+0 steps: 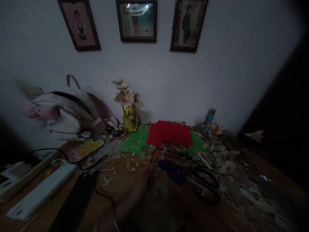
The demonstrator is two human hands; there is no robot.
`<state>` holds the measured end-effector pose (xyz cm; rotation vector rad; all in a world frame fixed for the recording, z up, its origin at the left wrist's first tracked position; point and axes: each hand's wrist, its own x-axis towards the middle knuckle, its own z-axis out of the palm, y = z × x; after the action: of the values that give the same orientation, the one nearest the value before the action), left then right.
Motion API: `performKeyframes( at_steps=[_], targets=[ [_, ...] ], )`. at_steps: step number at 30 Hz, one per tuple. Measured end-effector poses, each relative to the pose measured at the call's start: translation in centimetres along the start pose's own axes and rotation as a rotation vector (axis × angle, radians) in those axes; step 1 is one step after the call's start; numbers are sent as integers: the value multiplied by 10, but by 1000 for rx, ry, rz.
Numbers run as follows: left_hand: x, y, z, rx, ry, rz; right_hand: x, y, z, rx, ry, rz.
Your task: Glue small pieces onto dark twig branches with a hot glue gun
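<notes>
My left hand (135,196) reaches in from the bottom edge over a brown wooden table (120,180), a bracelet at its wrist. Its fingers are pressed together at the lower end of a thin dark wire (153,156) that rises toward a red paper sheet (169,132). Just right of the fingertips lies a blue glue gun (173,170). Black scissors (207,187) lie beyond the gun. The scene is dim, and my right hand is out of view.
A green sheet (136,140) lies under the red one. A yellow holder (129,121) with pale paper flowers stands at the wall, beside a pink backpack (72,109). White power strips (41,190) and cables lie on the left. Paper scraps (231,167) cover the right side.
</notes>
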<state>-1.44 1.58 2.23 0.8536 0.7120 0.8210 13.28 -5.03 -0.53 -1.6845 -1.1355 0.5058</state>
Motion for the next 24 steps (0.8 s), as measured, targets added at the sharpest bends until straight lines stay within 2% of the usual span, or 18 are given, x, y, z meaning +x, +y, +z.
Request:
performKeyframes(
  at_steps=[2, 6, 12, 17, 24],
  targets=[
    [-1, -1, 0, -24, -22, 26, -2, -7, -2, 8, -7, -10],
    [0, -2, -2, -63, -51, -9, -6, -18, -4, 18, -18, -28],
    [2, -1, -4, -88, -98, -9, -5, -23, -4, 19, -22, -27],
    [5, -1, -7, -109, -147, -18, -5, -18, -4, 13, -18, -26],
    [8, 0, -8, -120, -152, -50, 2, 3, 2, -14, 22, -15]
  ],
)
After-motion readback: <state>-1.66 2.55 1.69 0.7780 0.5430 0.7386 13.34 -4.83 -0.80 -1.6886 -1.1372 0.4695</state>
